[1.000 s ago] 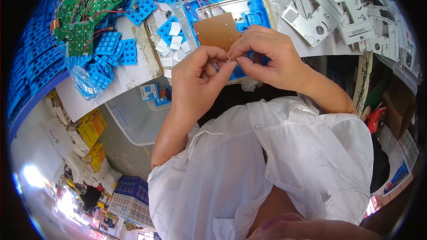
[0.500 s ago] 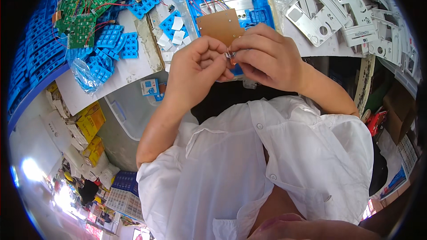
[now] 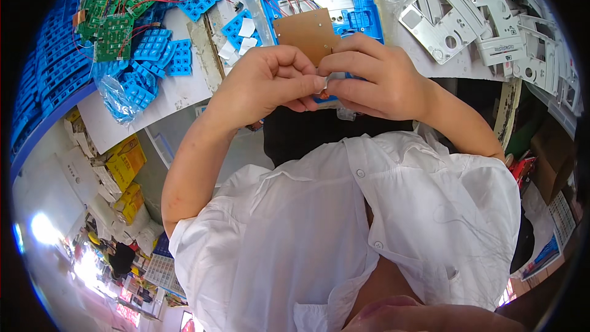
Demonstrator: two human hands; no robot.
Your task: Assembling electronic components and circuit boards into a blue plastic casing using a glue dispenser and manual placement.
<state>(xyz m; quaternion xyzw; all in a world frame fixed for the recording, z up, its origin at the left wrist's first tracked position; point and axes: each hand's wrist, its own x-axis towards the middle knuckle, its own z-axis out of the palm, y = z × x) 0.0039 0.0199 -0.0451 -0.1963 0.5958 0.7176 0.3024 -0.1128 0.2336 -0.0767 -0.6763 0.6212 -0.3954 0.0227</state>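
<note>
Both hands meet in front of the brown circuit board (image 3: 304,32), which rests on the near part of a blue plastic housing (image 3: 373,19). My left hand (image 3: 270,80) is closed, thumb and index finger pinching the edge of a tiny whitish part with an orange bit (image 3: 324,91). From the other side, my right hand (image 3: 378,77) closes its fingers on the same part. Its kind is too small and too covered to make out. Thin red and yellow wires run from the housing's far side, above the board.
Green circuit boards (image 3: 114,31) lie heaped over blue keypads (image 3: 150,46) at the left. White square pieces (image 3: 247,27) sit beside the housing. Silver-white plastic panels (image 3: 442,18) are piled at the right. A clear plastic bag (image 3: 117,98) hangs near the table's front edge.
My left forearm and elbow have swung outward to the left. The left thumb now points straighter toward the right fingers, and the small part has shifted slightly to the right.
</note>
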